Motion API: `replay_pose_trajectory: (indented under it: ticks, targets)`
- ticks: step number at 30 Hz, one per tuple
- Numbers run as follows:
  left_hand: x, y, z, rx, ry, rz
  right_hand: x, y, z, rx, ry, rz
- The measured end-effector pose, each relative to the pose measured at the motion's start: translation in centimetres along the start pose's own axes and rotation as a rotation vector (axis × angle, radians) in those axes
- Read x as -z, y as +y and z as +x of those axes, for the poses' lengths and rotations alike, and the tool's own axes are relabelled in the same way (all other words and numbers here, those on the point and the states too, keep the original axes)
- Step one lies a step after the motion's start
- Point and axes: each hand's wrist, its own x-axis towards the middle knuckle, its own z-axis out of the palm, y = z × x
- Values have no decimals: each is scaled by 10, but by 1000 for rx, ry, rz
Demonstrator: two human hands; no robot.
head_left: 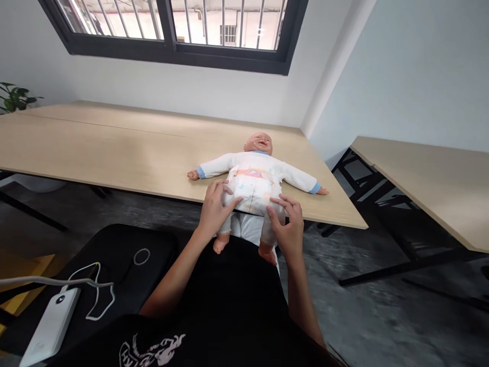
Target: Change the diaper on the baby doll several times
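A baby doll lies on its back at the table's near edge, arms spread, in a white top with blue cuffs. Around its hips is a white diaper with a coloured front band. The doll's lower legs hang over the edge towards me. My left hand rests at the diaper's left side by the leg, its thumb stretched over the front and fingers apart. On the other side, my right hand touches the diaper's leg edge and thigh with thumb and fingers spread. Whether either hand pinches the diaper edge is hard to see.
The doll lies on a long wooden table below a barred window. A second table stands to the right. At lower left, a black chair carries a white power bank with a cable.
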Motion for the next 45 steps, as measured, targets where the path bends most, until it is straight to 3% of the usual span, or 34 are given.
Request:
replay_pose_trajectory:
  ticks: [6, 17, 22, 29, 39, 42, 45]
  targets:
    - [4, -3, -1, 83, -87, -122, -13, -7, -3, 23, 37, -116]
    - [8, -10, 3, 171, -55, -411, -18, -6, -5, 95, 85, -174]
    - [14, -7, 3, 150, -63, -295, -14, 0, -3, 142, 112, -208]
    - [16, -13, -5, -27, -223, -37, 11, 3, -2, 264, -165, -305]
    - [16, -11, -4, 5, -145, -137, -8, 8, -5, 244, -20, -372]
    - [16, -13, -3, 14, -155, -145, 5, -11, 1, 191, -59, -260]
    - [16, -14, -3, 18, -188, -155, 43, -57, -10, 140, -138, 46]
